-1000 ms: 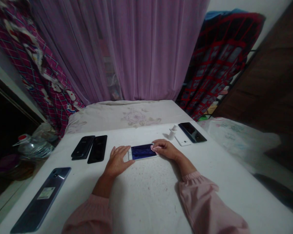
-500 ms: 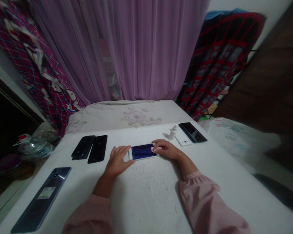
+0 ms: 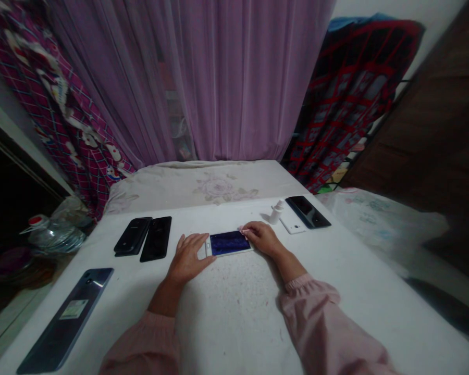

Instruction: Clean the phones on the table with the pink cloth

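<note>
Head view: the right hand pinches a pink cloth at the far edge of a white-framed phone, which lies to that hand's left, long axis side to side; the left hand holds its left end between thumb and fingers; white table beneath, purple curtains beyond

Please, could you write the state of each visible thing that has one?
Middle phone: flat, screen up
Left hand: holding that phone's left end
Pink cloth: crumpled
Right hand: pinching the cloth
Small white bottle: upright
Stickered phone: flat, back up
Black phone: flat
Dark phone left of it: flat
White phone by bottle: flat
Far-right phone: flat
Clear bottle: capped
Purple curtain: hanging
</note>
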`<act>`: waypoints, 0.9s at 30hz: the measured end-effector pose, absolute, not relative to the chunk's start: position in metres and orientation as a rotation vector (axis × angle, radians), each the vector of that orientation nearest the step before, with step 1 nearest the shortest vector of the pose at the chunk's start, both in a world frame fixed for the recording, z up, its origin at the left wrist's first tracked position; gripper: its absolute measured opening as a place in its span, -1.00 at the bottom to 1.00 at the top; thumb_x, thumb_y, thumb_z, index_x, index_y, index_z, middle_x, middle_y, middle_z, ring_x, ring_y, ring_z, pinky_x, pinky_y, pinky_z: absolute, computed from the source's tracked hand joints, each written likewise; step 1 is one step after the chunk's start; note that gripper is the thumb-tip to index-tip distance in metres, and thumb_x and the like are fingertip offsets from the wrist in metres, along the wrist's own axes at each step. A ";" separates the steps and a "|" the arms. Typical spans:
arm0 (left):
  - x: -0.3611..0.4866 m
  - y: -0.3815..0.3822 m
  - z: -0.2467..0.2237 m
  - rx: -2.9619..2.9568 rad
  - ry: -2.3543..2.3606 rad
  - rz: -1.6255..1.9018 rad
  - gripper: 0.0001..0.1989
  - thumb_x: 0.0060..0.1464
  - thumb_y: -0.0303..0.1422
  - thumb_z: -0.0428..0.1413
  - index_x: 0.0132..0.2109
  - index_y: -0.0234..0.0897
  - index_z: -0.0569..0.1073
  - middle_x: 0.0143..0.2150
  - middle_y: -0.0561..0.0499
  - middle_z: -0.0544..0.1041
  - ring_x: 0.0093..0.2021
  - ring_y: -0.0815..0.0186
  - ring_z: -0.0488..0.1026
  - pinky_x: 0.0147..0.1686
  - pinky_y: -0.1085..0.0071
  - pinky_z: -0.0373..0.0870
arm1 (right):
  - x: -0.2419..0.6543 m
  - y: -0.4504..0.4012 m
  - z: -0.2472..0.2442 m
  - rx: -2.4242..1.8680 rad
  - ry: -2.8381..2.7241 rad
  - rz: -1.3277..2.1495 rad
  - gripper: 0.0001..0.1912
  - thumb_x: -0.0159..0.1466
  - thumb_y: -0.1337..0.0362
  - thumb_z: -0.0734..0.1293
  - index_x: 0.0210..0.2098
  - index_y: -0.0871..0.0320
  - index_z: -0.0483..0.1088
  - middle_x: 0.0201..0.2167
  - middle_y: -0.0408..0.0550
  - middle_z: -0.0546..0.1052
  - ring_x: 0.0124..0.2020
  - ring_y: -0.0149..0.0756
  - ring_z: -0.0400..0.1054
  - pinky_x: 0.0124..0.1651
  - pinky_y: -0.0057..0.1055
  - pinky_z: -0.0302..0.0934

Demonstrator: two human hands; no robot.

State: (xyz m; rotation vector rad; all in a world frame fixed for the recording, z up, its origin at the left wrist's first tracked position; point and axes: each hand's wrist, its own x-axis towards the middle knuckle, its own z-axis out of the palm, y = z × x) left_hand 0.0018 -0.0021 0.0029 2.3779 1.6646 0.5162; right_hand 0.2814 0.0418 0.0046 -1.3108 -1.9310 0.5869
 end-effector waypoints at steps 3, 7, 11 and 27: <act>0.001 -0.002 0.001 2.382 1.659 0.530 -0.40 0.06 -0.11 0.19 0.23 -0.09 0.32 0.21 -0.05 0.42 0.26 0.07 0.26 0.32 -0.03 -0.08 | 0.291 0.042 0.005 -1.142 -1.945 0.800 -0.84 0.19 0.17 0.36 -0.36 0.11 0.53 -0.22 0.01 0.60 -0.16 -0.19 0.46 -0.07 -0.26 0.32; 0.001 -0.002 0.002 2.374 1.674 0.508 -0.40 0.06 -0.12 0.20 0.23 -0.13 0.33 0.22 -0.08 0.41 0.26 0.06 0.25 0.32 -0.03 -0.09 | 0.301 0.041 0.008 -1.039 -1.972 0.993 -0.82 0.17 0.14 0.39 -0.40 0.12 0.53 -0.17 0.04 0.57 0.06 -0.13 0.38 0.01 -0.25 0.30; 0.001 -0.002 0.004 2.369 1.671 0.491 -0.39 0.06 -0.14 0.21 0.23 -0.16 0.32 0.23 -0.09 0.40 0.27 0.06 0.25 0.32 -0.04 -0.10 | 0.296 0.040 0.007 -1.060 -1.974 0.926 -0.82 0.19 0.15 0.37 -0.40 0.11 0.53 -0.24 0.02 0.59 0.00 -0.14 0.42 -0.01 -0.25 0.31; 0.002 -0.002 0.005 2.349 1.673 0.508 -0.40 0.05 -0.14 0.21 0.23 -0.10 0.33 0.22 -0.04 0.41 0.27 0.05 0.24 0.33 -0.04 -0.10 | 0.303 0.041 0.013 -1.008 -2.008 1.096 -0.78 0.16 0.09 0.38 -0.47 0.09 0.53 -0.34 0.00 0.58 0.17 -0.13 0.29 0.08 -0.22 0.27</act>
